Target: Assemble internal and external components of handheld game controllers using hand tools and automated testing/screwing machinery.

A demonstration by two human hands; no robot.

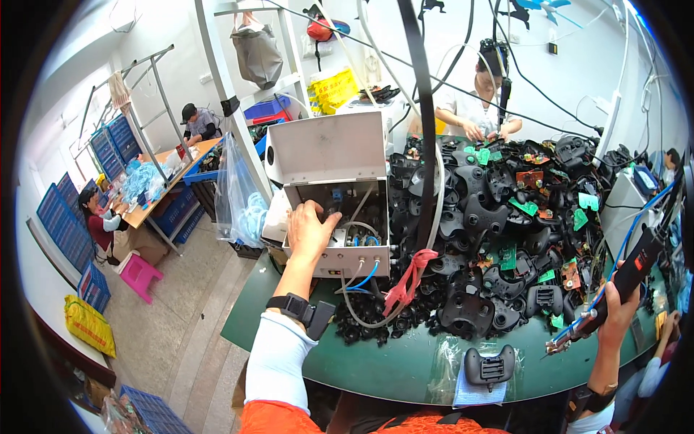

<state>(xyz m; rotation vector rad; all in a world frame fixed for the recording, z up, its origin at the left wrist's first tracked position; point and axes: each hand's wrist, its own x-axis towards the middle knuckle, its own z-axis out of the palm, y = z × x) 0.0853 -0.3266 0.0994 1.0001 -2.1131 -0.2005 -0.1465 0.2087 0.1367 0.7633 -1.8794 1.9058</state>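
We see a pale metal box point(329, 262) with flat, squared walls, its hinged lid point(329, 148) raised and wiring showing inside; smooth blue tubes point(367, 278) curve from its front. To its right spreads a heap of rounded, matte black controller shells point(473, 217), with flat green circuit boards point(510, 258) scattered among them. A crumpled pink-red strip point(408, 278) is knotted around a grey hose by the box. A black gamepad point(489, 367) lies on a thin white sheet point(468, 392) at the bench point(390, 369) front.

Our left hand point(312, 228) is open over the left part of the box, thumb apart from the curved fingers; we cannot tell whether the fingertips touch anything inside. Our right hand point(619, 304) is wrapped around a long black tool point(636, 264) with a thin metal tip, held beyond the right side of the heap.

The bench's curved edge runs close before us, and a strip of its green top shows between the heap and that edge. The gamepad's sheet reaches this edge. Above the heap, a dark cable point(426, 145) hangs near the box's right side, narrowing the space there. Speckled floor point(195, 318) opens to our left.
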